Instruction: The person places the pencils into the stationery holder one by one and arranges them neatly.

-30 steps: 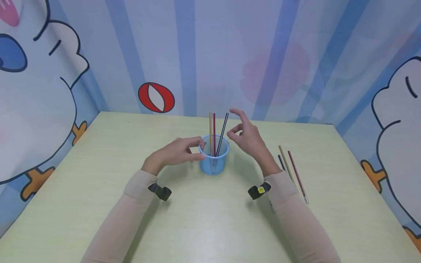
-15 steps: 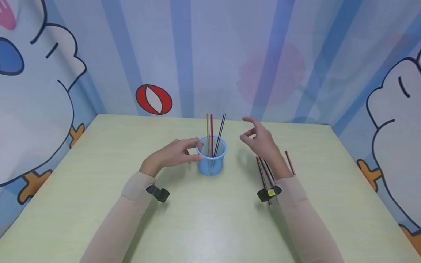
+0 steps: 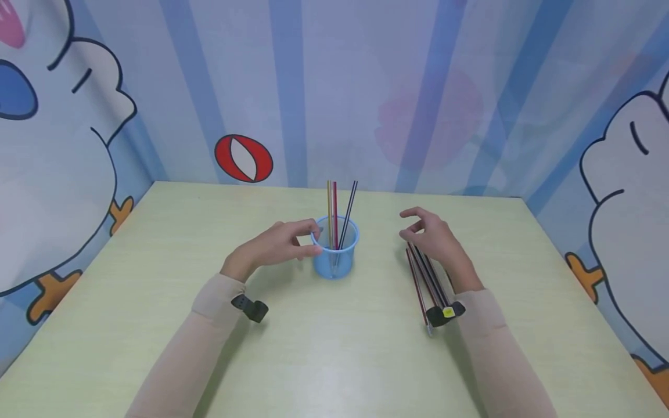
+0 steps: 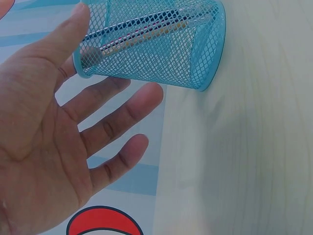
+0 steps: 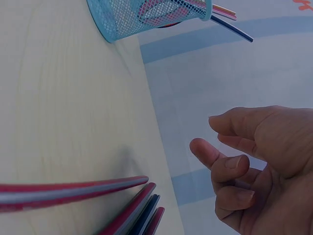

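Observation:
A blue mesh cup stands upright on the table, with several pencils leaning inside it. My left hand pinches the cup's rim at its left side; in the left wrist view, thumb and index finger are at the rim of the cup and the other fingers are spread. My right hand hovers just above the far ends of several loose pencils, its fingers loosely bent and holding nothing. The right wrist view shows the hand apart from the red and dark pencils.
The pale table ends at a blue striped backdrop with cartoon figures on both sides. My right wrist strap and sleeve partly cover the loose pencils.
My right hand has moved away from the cup, rightward and nearer to me, over the loose pencils. More of those pencils show now. My left hand stays at the rim.

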